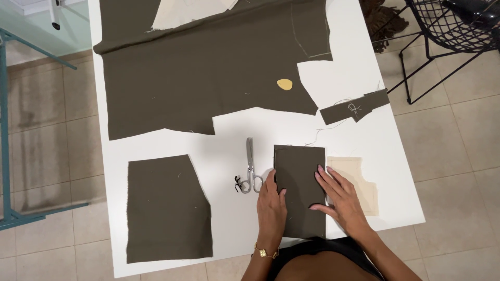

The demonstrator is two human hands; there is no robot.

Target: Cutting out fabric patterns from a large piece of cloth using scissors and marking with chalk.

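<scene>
A small rectangular piece of dark olive fabric [298, 171] lies on the white table [234, 140] near its front edge. My left hand [271, 205] rests flat on the piece's left edge, fingers together, a gold bracelet on the wrist. Spread flat, my right hand [337, 195] presses on the piece's right side, its fingertips on the cloth. Neither hand grips anything. Silver scissors [251, 169] lie shut on the table just left of my left hand.
A large dark olive cloth [208, 67] covers the far half of the table, with a yellow chalk piece [284, 84] on it. A cut panel [166, 208] lies front left, a beige piece [359, 179] at right, a narrow strip [354, 106] beyond. A black wire chair [448, 31] stands right.
</scene>
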